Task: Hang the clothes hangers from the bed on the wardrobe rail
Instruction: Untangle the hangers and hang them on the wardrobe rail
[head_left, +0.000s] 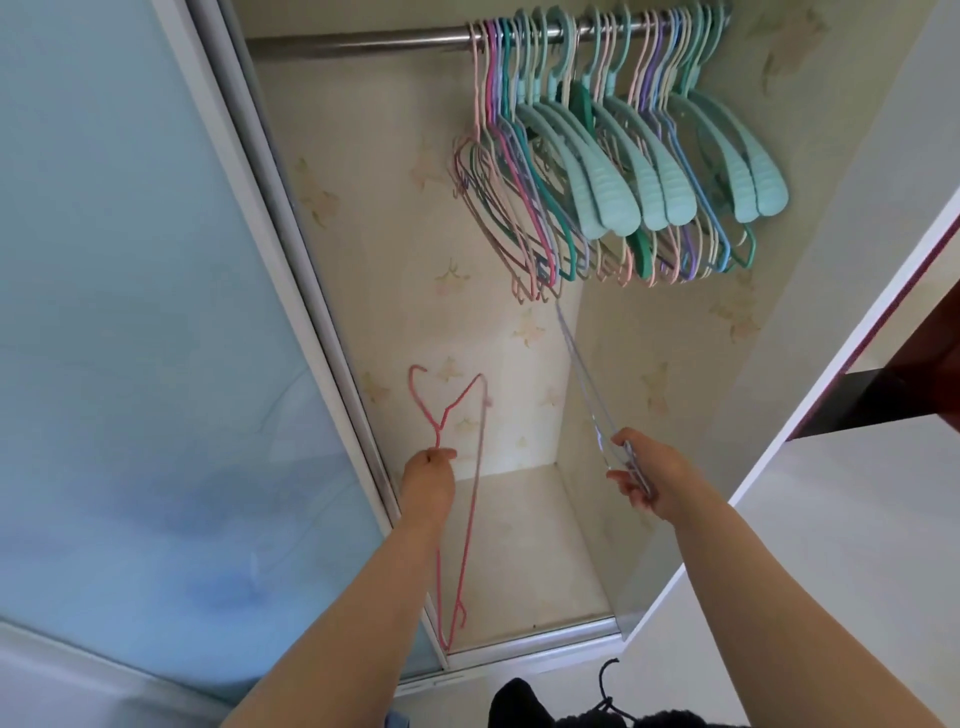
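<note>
My left hand (428, 480) pinches the neck of a thin pink hanger (470, 499), its hook pointing up and its body hanging down in front of my forearm. My right hand (647, 475) grips a pale lilac hanger (584, 374), seen edge-on, which slants up toward the bunch above. The metal wardrobe rail (363, 44) runs across the top. Several hangers (613, 171) in pink, purple, blue and mint hang packed on its right half. Both hands are well below the rail.
A frosted blue sliding door (130, 338) covers the wardrobe's left side, with its metal frame beside my left arm. The wardrobe floor (524, 551) lies below. A dark hanger (608, 696) and dark fabric show at the bottom edge. A white wall edge and dark wood stand at the right.
</note>
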